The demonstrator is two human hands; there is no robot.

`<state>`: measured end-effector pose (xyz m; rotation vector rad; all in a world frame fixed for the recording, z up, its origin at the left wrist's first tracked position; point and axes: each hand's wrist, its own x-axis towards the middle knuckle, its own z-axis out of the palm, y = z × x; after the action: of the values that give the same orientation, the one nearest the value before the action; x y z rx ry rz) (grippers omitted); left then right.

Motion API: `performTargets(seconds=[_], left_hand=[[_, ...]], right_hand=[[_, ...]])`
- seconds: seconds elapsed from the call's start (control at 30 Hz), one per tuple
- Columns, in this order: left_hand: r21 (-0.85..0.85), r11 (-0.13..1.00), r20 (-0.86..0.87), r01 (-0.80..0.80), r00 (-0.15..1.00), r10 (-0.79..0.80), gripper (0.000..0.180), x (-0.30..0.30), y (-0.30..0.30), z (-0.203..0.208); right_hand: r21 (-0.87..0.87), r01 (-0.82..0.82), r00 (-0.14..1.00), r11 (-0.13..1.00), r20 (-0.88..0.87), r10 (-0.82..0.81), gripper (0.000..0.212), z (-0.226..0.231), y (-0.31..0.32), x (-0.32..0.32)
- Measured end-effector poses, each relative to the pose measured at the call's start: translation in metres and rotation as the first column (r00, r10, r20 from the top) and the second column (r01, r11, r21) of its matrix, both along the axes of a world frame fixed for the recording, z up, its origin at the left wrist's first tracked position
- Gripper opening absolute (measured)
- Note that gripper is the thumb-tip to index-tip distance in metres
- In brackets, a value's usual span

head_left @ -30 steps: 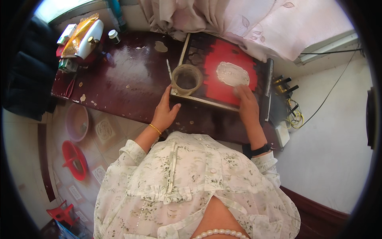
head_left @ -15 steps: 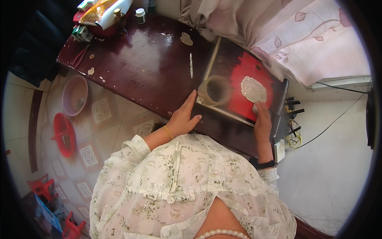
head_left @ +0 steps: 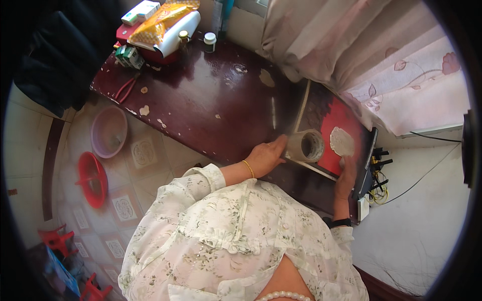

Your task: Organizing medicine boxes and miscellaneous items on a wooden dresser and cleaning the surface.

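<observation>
A wide roll of tan tape (head_left: pixel 296 143) stands tilted on a dark board with a red panel (head_left: pixel 330 120), its round opening facing right. Close against the roll's left side is my left hand (head_left: pixel 266 158), fingers stretched toward it and slightly bent; whether it presses on the roll I cannot tell. My right hand (head_left: pixel 345 179) lies at the board's right side, fingers extended over the red panel, slightly blurred. A small pale thing under its fingertips is too unclear to name. Just above them is a pale, scalloped patch (head_left: pixel 342 141) on the panel.
A white pen (head_left: pixel 273 113) lies on the dark red desk (head_left: pixel 201 105). Farther back are a white-capped bottle (head_left: pixel 209 42), an orange package (head_left: pixel 163 22) and red-handled pliers (head_left: pixel 126 90). Pink curtains (head_left: pixel 321 45) hang behind. Basins (head_left: pixel 109 131) stand on the floor at left; cables (head_left: pixel 379 183) at right.
The whole view has shifted, so the desk appears lower and farther right. My left hand has come closer to the tape roll and its fingers have bent. My right hand stays at the board.
</observation>
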<state>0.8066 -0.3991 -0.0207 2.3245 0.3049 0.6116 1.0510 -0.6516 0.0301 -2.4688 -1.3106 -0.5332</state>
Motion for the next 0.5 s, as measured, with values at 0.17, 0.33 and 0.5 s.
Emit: performTargets(seconds=[0.17,0.33,0.5], left_hand=[[-0.048,0.991,-0.144,0.124,0.981,-0.129,0.079,0.009,0.047,0.001],[-0.094,0.978,-0.182,0.185,0.963,-0.199,0.08,0.014,0.055,0.003],[-0.119,0.975,-0.203,0.186,0.957,-0.207,0.078,0.015,0.062,0.009]], right_hand=[[0.001,0.041,0.999,0.999,0.032,-0.041,0.041,-0.008,0.019,-0.002],[0.005,0.073,0.997,0.997,-0.004,-0.073,0.04,-0.011,0.02,-0.001],[0.007,0.076,0.997,0.997,0.026,-0.076,0.041,-0.019,0.019,0.008]])
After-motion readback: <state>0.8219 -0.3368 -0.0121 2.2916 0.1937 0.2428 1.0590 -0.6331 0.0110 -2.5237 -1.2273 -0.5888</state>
